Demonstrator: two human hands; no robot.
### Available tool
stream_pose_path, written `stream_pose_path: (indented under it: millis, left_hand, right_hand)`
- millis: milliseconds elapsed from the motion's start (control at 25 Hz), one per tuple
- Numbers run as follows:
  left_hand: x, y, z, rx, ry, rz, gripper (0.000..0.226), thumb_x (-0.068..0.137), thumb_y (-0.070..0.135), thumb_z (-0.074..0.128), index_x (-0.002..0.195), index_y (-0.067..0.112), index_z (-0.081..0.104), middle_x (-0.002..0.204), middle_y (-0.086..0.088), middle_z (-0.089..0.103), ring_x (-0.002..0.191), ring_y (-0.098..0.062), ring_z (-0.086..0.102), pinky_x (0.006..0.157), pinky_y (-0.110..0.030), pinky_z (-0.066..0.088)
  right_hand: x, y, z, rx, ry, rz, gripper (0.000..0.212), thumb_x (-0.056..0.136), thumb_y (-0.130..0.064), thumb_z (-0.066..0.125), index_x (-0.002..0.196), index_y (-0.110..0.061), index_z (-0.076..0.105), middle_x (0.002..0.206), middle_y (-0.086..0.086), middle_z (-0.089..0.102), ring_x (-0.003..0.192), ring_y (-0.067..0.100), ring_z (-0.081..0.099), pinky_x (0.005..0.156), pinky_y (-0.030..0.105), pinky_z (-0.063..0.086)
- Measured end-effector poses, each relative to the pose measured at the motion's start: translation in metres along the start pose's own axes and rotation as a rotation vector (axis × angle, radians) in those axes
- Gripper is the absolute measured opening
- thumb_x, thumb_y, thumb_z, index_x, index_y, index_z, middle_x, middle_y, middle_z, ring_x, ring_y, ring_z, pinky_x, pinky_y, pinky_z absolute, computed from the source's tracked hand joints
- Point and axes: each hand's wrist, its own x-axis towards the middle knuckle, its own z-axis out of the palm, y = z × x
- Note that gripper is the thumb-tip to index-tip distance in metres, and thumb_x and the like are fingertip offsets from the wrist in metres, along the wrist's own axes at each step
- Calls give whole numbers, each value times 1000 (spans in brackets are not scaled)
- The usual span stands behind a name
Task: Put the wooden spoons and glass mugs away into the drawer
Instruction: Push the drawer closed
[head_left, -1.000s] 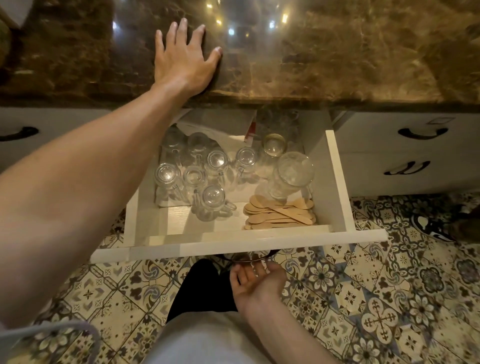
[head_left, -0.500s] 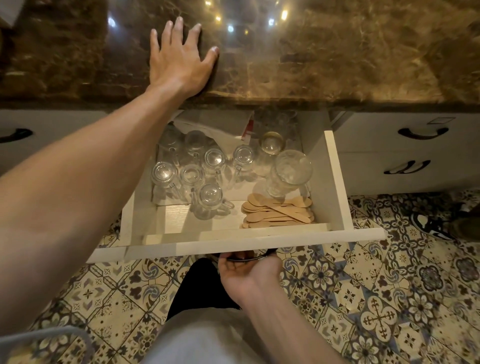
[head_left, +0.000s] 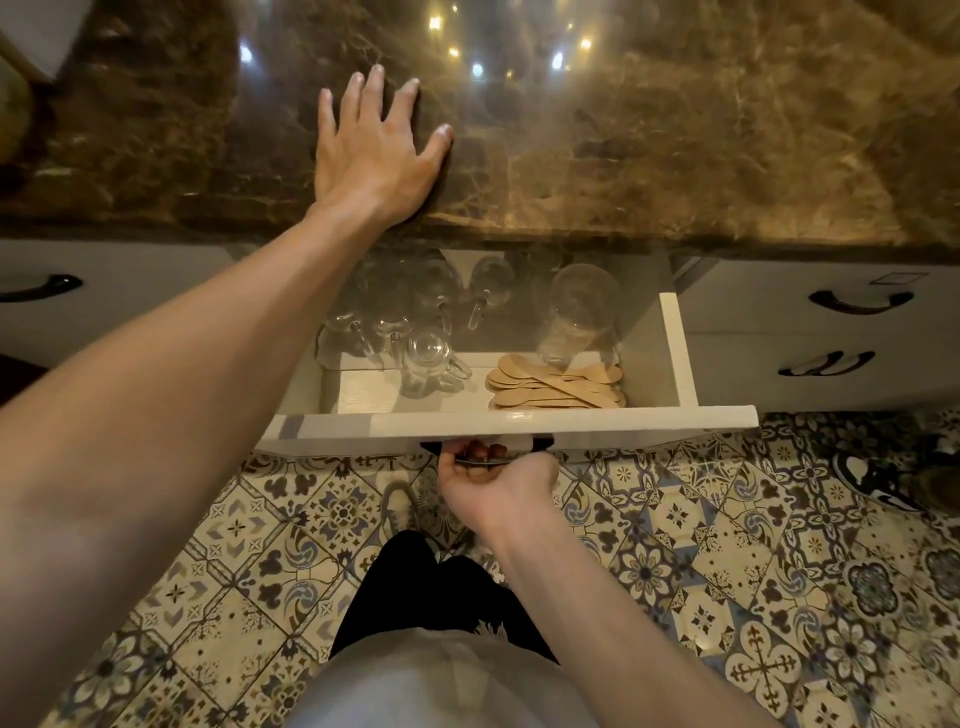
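The white drawer under the counter stands partly open. Inside it, several glass mugs stand at the left and back, the rear ones shadowed by the counter edge. A pile of wooden spoons lies at the front right, with a larger glass behind it. My right hand grips the dark drawer handle from below, fingers curled round it. My left hand rests flat on the brown marble counter, fingers spread.
Closed white drawers with black handles flank the open one on both sides. Patterned floor tiles lie below. My dark trouser legs stand just under the drawer front. A shoe sits on the floor at the far right.
My right hand rose from below the drawer front and took hold of the handle. The drawer has slid inward, so the rear mugs now lie under the counter. My left hand stayed flat.
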Motion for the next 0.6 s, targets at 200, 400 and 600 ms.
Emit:
stream_pose_path:
  millis: [200, 400, 600]
  left_hand:
    - [3, 2, -1, -6, -3, -10, 63, 94, 56, 28, 148, 23, 25, 158, -9, 16, 146, -24, 7, 118, -45, 0]
    - [7, 2, -3, -21, 2, -24, 63, 93, 57, 32, 145, 23, 28, 156, -10, 19, 145, -26, 10, 118, -45, 0]
    - [9, 2, -3, -29, 11, -6, 61, 93, 56, 33, 143, 23, 28, 155, -11, 20, 144, -27, 11, 118, -45, 0]
  right_hand:
    - [6, -4, 34, 24, 14, 22, 46, 94, -49, 36, 89, -6, 51, 82, 13, 54, 69, 24, 53, 57, 34, 50]
    - [13, -9, 69, 1, -12, 26, 46, 94, -52, 38, 82, -9, 49, 80, 11, 52, 67, 24, 51, 54, 34, 48]
    - [22, -12, 100, 22, -53, 22, 48, 94, -53, 39, 72, -10, 44, 67, 6, 45, 58, 18, 45, 60, 28, 49]
